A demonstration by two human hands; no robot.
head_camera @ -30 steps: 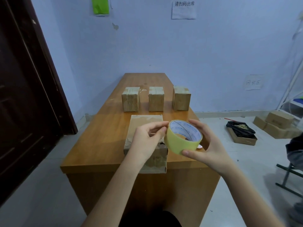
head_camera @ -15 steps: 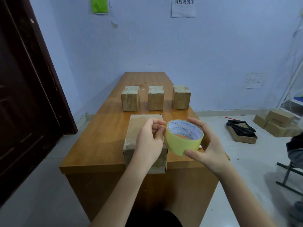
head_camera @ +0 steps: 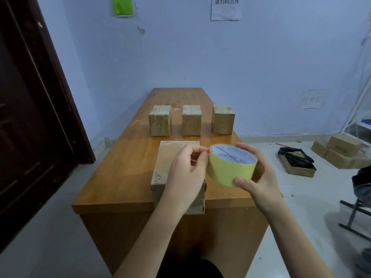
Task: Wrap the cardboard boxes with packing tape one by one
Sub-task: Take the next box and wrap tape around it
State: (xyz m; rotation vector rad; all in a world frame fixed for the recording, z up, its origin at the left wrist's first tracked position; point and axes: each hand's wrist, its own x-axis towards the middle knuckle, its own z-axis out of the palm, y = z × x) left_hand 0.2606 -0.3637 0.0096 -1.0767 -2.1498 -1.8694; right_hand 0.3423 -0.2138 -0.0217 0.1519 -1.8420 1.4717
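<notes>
A yellowish roll of packing tape [head_camera: 230, 171] is held in the air above the table's near edge. My right hand [head_camera: 259, 177] grips it from the right, thumb on the outer face. My left hand [head_camera: 186, 173] has its fingers curled against the roll's left rim, pinching at the tape edge. Under my left hand lies a flat cardboard box [head_camera: 170, 157], its near end hanging over the wooden table [head_camera: 124, 173]. Three small cardboard boxes stand in a row farther back: left [head_camera: 160, 121], middle [head_camera: 191, 120], right [head_camera: 223, 119].
A dark door [head_camera: 30, 117] stands at the left. On the floor to the right are a tray with a black bag [head_camera: 296, 159], stacked cartons [head_camera: 341, 151] and a metal stool frame [head_camera: 355, 215]. A blue wall closes the table's far end.
My left hand's fingers have curled in tighter against the roll's left rim. The roll and my right hand have stayed nearly where they were.
</notes>
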